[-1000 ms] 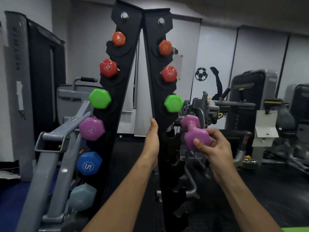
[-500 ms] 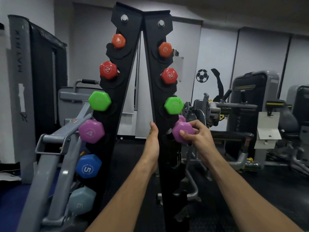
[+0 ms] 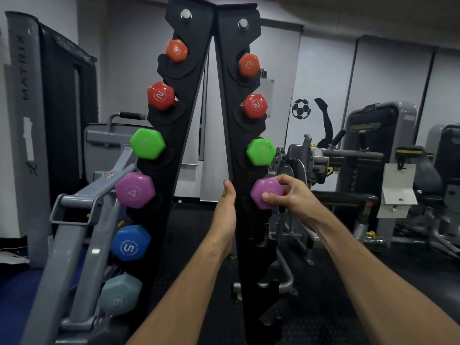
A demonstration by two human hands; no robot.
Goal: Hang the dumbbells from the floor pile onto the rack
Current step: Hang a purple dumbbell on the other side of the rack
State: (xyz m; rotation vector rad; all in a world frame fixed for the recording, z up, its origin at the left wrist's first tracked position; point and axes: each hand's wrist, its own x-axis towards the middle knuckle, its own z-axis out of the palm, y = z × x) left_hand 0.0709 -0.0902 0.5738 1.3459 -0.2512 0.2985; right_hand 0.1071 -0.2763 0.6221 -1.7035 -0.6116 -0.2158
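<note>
Head view puts the purple dumbbell (image 3: 266,193) just right of centre, its near hexagonal end at the fourth slot down on the right upright of the rack (image 3: 230,125), directly under a green dumbbell (image 3: 261,151). The right hand (image 3: 292,197) grasps that end, thumb across the face and fingers curled over the top. Whether the handle is fully seated in the slot I cannot tell, since the head hides it. The left hand (image 3: 225,210) rests flat against the inner edge of the same upright, fingers straight, steadying it.

This weight looks small and dense with a smooth matte coating, so it is likely light enough for one hand but a little slick; the flat facets of the head give the surest hold. Left of centre, its purple twin (image 3: 135,190) marked 4 hangs on the other upright, above a blue dumbbell (image 3: 130,243). Two slots lower on the right upright show no weights.
</note>
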